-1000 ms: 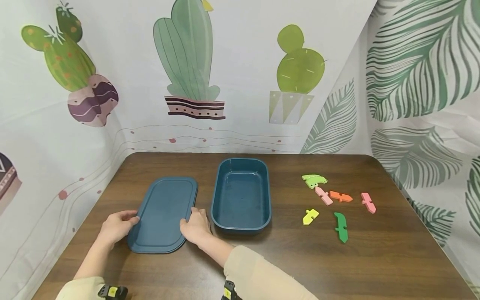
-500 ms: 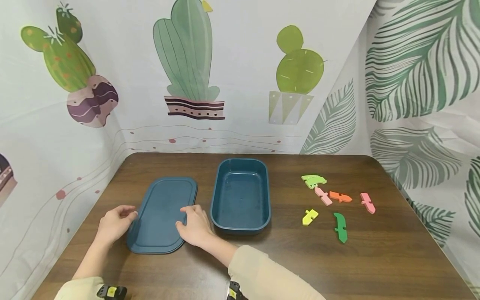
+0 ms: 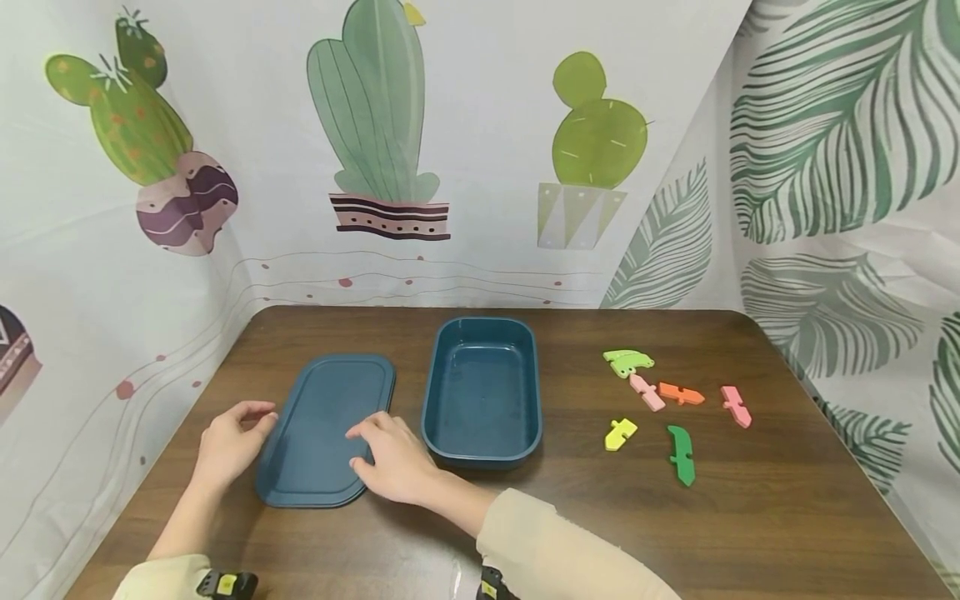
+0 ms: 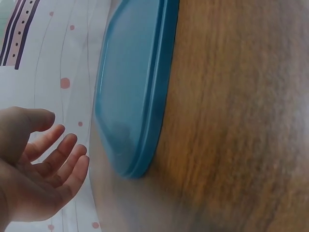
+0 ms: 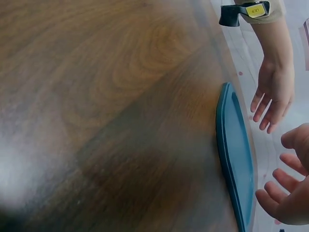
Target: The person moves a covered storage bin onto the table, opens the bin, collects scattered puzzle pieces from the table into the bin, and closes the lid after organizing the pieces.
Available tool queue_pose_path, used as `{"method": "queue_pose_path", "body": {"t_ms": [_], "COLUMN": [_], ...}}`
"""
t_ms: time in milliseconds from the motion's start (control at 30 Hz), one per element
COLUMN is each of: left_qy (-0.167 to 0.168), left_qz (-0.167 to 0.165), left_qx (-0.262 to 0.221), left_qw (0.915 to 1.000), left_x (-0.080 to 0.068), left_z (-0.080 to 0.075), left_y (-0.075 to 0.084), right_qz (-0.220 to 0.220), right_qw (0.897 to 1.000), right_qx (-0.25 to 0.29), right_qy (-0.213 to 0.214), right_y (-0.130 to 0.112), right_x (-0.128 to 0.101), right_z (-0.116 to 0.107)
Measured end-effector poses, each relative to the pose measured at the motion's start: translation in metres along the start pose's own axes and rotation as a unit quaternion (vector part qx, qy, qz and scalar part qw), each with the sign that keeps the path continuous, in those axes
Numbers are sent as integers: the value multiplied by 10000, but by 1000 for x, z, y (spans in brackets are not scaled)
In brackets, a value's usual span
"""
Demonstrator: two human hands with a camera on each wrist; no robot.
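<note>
A flat blue lid (image 3: 330,417) lies on the table's left part, between my two hands. My left hand (image 3: 228,446) hovers by its left edge, fingers loosely bent and apart from it; the left wrist view also shows this hand (image 4: 43,169) holding nothing. Over the lid's right edge is my right hand (image 3: 393,458), its fingers relaxed with nothing between them. In the right wrist view, the right hand (image 5: 289,183) stands clear of the lid (image 5: 234,154). An open blue box (image 3: 482,396) stands just right of the lid with nothing in it.
On the table's right side lie several small flat pieces: light green ones (image 3: 628,361), a yellow one (image 3: 620,434), an orange one (image 3: 681,393), pink ones (image 3: 737,406) and a dark green one (image 3: 682,455). A printed cloth (image 3: 480,275) hangs behind the wooden table (image 3: 585,517).
Both hands have let go of the lid's edges and lifted off. My right hand has shifted slightly left over the lid, its forearm swinging right. Lid, box and pieces stay put.
</note>
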State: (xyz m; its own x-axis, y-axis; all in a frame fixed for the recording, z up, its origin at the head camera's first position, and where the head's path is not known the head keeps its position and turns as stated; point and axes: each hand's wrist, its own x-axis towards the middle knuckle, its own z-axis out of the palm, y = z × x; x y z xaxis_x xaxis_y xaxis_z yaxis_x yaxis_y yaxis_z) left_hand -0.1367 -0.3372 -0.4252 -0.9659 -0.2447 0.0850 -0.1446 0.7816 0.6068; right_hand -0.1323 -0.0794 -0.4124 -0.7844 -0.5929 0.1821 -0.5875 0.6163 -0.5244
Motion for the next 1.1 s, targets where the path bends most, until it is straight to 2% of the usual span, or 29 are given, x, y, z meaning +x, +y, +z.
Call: {"method": "queue_pose_path", "body": {"t_ms": [267,467,700,900,1100], "left_qy": [146,231,169,161,111], "left_qz": [202,373,642,769,889], "left_qx": [-230,-312,-454,-562,-706], "left_qw": [9994,9985,9968,9953,9935], "left_x": [-1,-1,-4,-5,-5], "left_z": [3,5,7,9,10], "left_y": [10,22,35,45,56], "right_qz": [-604,-1054,-1562,-1656,-1570], "right_qw": [9973,9933,9843,9812,9829], "right_qx": [-418,-463,-812,-947,-924], "right_qy": [-92,-117,90,282,258], "right_y": [1,5,12,19,24], "right_x": [-6,-10,-13,-14,-15], "right_z": [-7,-15,-25,-34,-46]}}
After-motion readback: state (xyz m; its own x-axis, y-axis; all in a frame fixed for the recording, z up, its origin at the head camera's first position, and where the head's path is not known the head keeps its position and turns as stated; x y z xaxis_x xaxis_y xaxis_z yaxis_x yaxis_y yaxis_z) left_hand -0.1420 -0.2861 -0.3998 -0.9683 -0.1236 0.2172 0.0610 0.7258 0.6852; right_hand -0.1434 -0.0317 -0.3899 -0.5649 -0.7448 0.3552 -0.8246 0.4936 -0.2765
